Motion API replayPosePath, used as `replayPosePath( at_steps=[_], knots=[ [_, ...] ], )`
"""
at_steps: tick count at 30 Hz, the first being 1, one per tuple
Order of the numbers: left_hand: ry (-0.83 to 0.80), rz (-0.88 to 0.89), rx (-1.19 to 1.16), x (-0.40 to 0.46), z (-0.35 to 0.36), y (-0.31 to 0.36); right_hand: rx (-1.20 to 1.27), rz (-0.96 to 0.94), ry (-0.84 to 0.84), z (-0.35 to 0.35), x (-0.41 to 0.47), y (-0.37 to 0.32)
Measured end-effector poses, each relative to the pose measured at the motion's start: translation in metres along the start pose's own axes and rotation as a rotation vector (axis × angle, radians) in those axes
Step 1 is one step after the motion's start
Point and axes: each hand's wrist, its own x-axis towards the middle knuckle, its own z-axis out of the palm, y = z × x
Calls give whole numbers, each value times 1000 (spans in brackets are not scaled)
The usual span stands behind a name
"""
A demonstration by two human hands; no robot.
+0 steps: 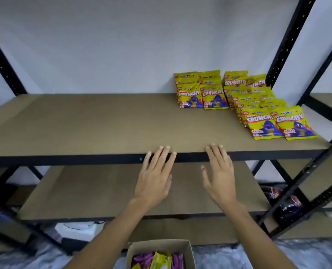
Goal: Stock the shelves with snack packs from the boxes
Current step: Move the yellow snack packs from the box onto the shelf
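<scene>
A black metal rack (289, 35) with brown board shelves fills the view against a pale wall. The upper shelf (103, 123) is bare board across its left and middle, from the back wall to its dark front edge. The yellow snack packs (242, 105) are bunched at its right end: two short rows stand at the back near the wall, and two longer overlapping rows run forward just beside the right post, the front packs stopping short of the front edge. The lower shelf (95, 189) shows bare board over its whole visible width.

Both hands are released, fingers straight and spread, holding nothing. The left hand (153, 181) and the right hand (220, 179) reach side by side, apart from each other, with their fingertips over the upper shelf's front edge; whether they touch it cannot be told.

Below, at the bottom edge, an open cardboard box (159, 247) holds purple and yellow packs.
</scene>
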Motion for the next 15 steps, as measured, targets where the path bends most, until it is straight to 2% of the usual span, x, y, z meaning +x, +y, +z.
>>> replayPosePath(
  at_steps=[2,4,7,10,13,15],
  knots=[
    [-15,23,14,-11,5,-8,92,5,-22,2,-15,-3],
    [-100,-21,-105,-24,17,-14,167,105,-152,11,-36,0],
    [-363,-194,-271,-70,34,-17,199,340,-426,22,-84,4],
    [-507,-343,-322,-131,60,-21,160,454,-686,37,-146,4],
    [-706,-494,-429,-185,90,-26,187,544,-865,54,-197,6],
    [-779,-568,-452,-206,96,-25,151,584,-946,60,-221,7]
  ],
)
